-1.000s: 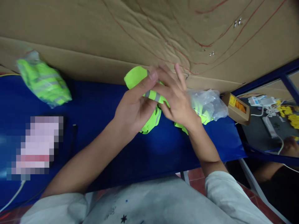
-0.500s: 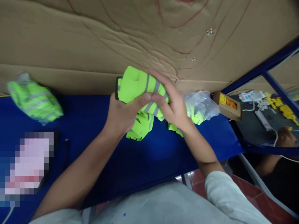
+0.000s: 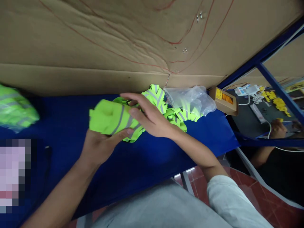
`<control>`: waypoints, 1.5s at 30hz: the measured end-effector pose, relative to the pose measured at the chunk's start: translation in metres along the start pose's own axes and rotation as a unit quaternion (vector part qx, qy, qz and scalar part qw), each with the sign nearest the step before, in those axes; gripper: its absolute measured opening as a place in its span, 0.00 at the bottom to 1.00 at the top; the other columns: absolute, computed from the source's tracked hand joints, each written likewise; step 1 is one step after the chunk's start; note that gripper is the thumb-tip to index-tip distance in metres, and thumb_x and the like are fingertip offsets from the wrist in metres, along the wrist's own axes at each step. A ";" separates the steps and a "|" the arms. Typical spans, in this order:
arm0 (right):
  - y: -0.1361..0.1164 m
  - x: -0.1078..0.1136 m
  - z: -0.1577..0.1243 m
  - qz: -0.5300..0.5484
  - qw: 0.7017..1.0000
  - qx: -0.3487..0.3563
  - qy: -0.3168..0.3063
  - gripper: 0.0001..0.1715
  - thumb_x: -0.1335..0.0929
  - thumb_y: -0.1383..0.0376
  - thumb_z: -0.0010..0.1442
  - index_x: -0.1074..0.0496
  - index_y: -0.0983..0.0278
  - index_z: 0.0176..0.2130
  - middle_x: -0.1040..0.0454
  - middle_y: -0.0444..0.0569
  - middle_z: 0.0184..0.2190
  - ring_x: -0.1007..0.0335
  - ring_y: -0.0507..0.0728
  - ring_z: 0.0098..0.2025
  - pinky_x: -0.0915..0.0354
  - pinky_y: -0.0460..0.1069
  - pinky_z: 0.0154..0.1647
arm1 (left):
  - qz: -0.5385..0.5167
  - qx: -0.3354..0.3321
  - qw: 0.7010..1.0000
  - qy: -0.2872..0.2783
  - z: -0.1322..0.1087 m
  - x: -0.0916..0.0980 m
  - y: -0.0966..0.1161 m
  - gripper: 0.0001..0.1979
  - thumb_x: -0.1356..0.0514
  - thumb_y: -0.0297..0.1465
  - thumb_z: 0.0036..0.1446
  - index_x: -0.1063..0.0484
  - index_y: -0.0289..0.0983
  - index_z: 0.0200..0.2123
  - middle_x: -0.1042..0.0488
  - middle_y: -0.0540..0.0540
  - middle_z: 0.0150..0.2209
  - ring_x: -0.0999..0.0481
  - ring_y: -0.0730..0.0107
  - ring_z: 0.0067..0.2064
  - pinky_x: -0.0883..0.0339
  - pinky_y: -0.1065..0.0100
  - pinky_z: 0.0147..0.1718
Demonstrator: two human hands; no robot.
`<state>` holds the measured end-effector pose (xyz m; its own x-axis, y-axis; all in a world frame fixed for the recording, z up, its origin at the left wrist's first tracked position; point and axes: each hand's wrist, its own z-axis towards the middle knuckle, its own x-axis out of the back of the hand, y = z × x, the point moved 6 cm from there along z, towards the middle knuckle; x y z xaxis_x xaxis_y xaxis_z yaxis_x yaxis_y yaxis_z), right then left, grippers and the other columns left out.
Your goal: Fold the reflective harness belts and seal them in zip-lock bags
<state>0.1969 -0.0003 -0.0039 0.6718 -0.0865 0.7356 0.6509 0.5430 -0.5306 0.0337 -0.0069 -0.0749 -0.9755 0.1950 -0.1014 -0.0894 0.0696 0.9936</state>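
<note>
A folded, fluorescent yellow-green reflective vest [image 3: 105, 117] with grey stripes is in my left hand [image 3: 98, 145], its thumb pressed across the front and its fingers hidden underneath. My right hand [image 3: 152, 118] lies against the right end of the bundle, fingers stretched out and apart from the thumb. Behind and beside that hand, more loose striped green fabric [image 3: 155, 95] is heaped on the blue table [image 3: 133, 171]. Whether this heap joins the folded bundle, I cannot tell.
A clear plastic bag [image 3: 197, 99] lies by the heap, near a cardboard box [image 3: 224, 100] with orange contents. At far left is a bagged green vest [image 3: 16, 109]; a cable [image 3: 47, 158] lies nearby. Beyond a blue frame [image 3: 280, 85], another person's hand [image 3: 277, 129] is near yellow pieces.
The folded vest has come down and left with my left hand. My right hand has loosened from its grip, its fingers straighter now. The view has shifted right.
</note>
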 end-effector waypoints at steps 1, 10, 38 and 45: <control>0.017 0.002 -0.007 -0.027 0.999 -0.020 0.007 0.23 0.39 0.58 0.76 0.35 0.62 0.65 0.28 0.48 0.64 0.35 0.55 0.66 0.37 0.52 0.70 | 0.018 0.018 1.000 -0.001 -0.002 0.004 -0.009 0.33 0.23 0.35 0.45 0.25 0.52 0.56 0.20 0.56 0.56 0.26 0.45 0.63 0.33 0.49 0.67; 0.119 0.031 -0.066 -0.254 0.938 -0.204 0.116 0.14 0.36 0.64 0.71 0.23 0.64 0.50 0.22 0.58 0.46 0.29 0.66 0.49 0.36 0.61 0.53 | 0.024 0.128 0.986 -0.108 -0.011 -0.038 -0.030 0.36 0.21 0.39 0.41 0.30 0.39 0.52 0.19 0.42 0.52 0.20 0.51 0.54 0.28 0.52 0.59; 0.055 -0.010 -0.073 0.229 0.955 -0.175 -0.067 0.11 0.28 0.70 0.61 0.17 0.57 0.41 0.14 0.43 0.37 0.16 0.56 0.37 0.21 0.49 0.39 | -0.073 0.228 0.939 -0.249 -0.026 -0.039 -0.045 0.24 0.22 0.35 0.44 0.20 0.41 0.46 0.16 0.47 0.46 0.17 0.56 0.49 0.24 0.57 0.52; 0.027 0.007 -0.069 0.165 0.976 -0.137 0.027 0.15 0.27 0.71 0.64 0.18 0.52 0.46 0.16 0.43 0.40 0.19 0.54 0.40 0.23 0.51 0.42 | -0.021 0.184 0.954 -0.236 -0.027 -0.041 -0.055 0.29 0.23 0.34 0.46 0.23 0.42 0.53 0.18 0.48 0.51 0.20 0.56 0.53 0.28 0.57 0.56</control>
<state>0.2439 -0.0441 -0.0423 0.8737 0.0074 0.4863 0.4611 0.3056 -0.8331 0.0732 -0.0449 -0.1239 -0.7652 0.5978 -0.2389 0.0345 0.4087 0.9120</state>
